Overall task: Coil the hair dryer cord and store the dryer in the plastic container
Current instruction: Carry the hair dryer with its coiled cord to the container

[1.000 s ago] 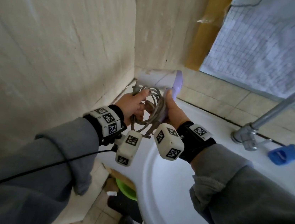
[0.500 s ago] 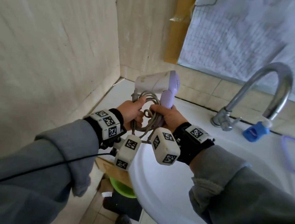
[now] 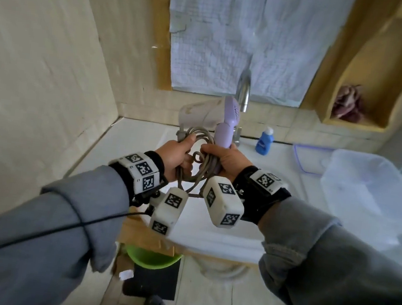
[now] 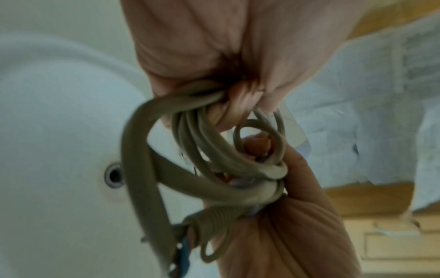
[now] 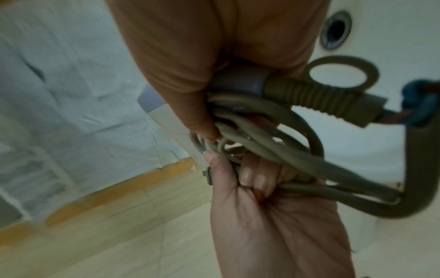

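Left hand (image 3: 176,155) curled round the coiled cord (image 3: 198,152), grip clamped on the loops, thumb pressed over the top strands beside the grey plug (image 3: 180,134). From the left wrist view, several loops bunched between both fists above the white sink (image 4: 59,131), drain hole (image 4: 114,175) below.

Right hand (image 3: 224,159) just beside, touching the same coil, grip wrapped round the lilac handle of the hair dryer (image 3: 224,127) and some cord loops with it. Dryer held upright over the sink, white barrel pointing left, grille end toward the tap (image 3: 244,91). From the right wrist view, ribbed cord sleeve (image 5: 316,96) sticking out of the handle's base, hanging ring (image 5: 338,75) on it, frayed blue wire at the sleeve's end.

Farther right on the counter (image 3: 281,167): blue bottle (image 3: 264,141) near the tap, then a clear lid (image 3: 308,158) with blue rim lying flat, then the plastic container (image 3: 367,188), open, well apart from the dryer.

On the floor under the sink, a green basin (image 3: 154,258).
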